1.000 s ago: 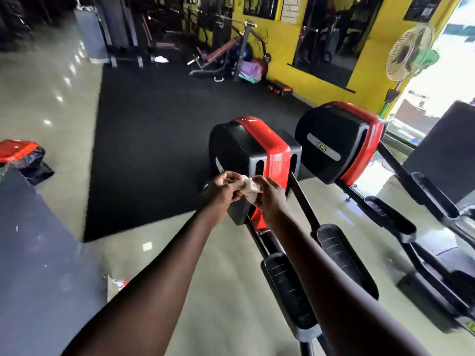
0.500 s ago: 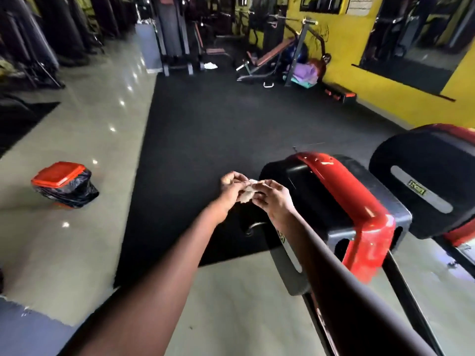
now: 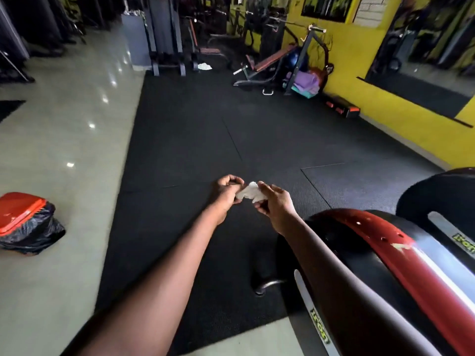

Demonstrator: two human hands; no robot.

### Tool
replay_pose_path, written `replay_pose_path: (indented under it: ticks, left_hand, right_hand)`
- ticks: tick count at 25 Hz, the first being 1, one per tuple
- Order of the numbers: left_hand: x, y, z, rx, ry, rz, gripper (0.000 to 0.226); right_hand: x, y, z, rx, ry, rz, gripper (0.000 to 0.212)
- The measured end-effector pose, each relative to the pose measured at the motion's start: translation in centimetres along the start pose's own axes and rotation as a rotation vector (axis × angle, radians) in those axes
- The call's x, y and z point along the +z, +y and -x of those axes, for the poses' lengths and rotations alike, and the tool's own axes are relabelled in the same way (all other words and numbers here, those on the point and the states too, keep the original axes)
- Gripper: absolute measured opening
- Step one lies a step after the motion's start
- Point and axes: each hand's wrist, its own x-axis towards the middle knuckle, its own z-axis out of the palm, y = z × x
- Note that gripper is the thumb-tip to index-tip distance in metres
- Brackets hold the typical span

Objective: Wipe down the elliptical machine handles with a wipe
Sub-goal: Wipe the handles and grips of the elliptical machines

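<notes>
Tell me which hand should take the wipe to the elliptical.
Right, probably. Both hands pinch the wipe, but the right hand is on the side of the red-and-black elliptical; the left hand is farther from it.

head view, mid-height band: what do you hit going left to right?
Red-lidded bin with black liner → left hand → white wipe, pinched between both hands → right hand → red and black elliptical housing → second black housing at the right edge.
</notes>
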Motion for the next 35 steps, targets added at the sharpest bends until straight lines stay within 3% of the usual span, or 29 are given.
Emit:
replay_pose_path:
  ticks: [3, 6, 11, 13, 16, 22, 25, 28, 32, 35]
  left_hand:
    - [1.0, 2.9, -9.1, -0.017, -0.103, 0.029, 0.006]
    - [3.2, 3.9, -19.5, -0.005, -0.271, -0.066, 0.006]
    - [9.9, 5.9, -37.3, 0.027, -0.253, -0.185, 0.013]
    - [13.6, 7.8, -44.0, 0.006, -0.265, -0.171, 0.011]
    - [19.0, 11.2, -51.8, -0.041, -0.328, -0.079, 0.012]
    - [34.5, 12.9, -63.7, -0.056, -0.643, -0.161, 0.018]
    - [43.5, 13.4, -68.0, -0.084, -0.751, -0.129, 0.015]
    - [52.6, 14.2, -70.9, -0.152, -1.055, -0.144, 0.014]
    - [66.2, 14.2, -70.5, -0.122, -1.325, -0.19, 0.021]
    - [74.6, 12.2, -67.0, -0.243, -1.471, -0.217, 0.011]
  right_hand:
    - [0.6, -2.5, -8.2, -0.005, 0.07, -0.03, 0.016]
    - [0.6, -3.8, -18.5, -0.002, 0.15, -0.06, 0.011]
    - [-1.2, -5.9, -35.7, -0.053, 0.123, -0.164, 0.005]
    - [-3.3, -8.3, -42.6, -0.057, 0.138, -0.168, 0.002]
    - [-6.7, -12.4, -50.7, -0.039, 0.251, -0.153, 0.02]
    - [-17.9, -16.5, -61.2, -0.103, 0.519, -0.189, 0.019]
    - [-24.9, -17.8, -66.4, -0.16, 0.66, -0.205, 0.02]
    - [-31.5, -19.7, -69.3, -0.184, 0.866, -0.236, 0.019]
    - [-41.2, -21.6, -67.8, -0.188, 1.181, -0.271, 0.018]
    - [-47.6, -21.0, -64.9, -0.242, 1.379, -0.313, 0.017]
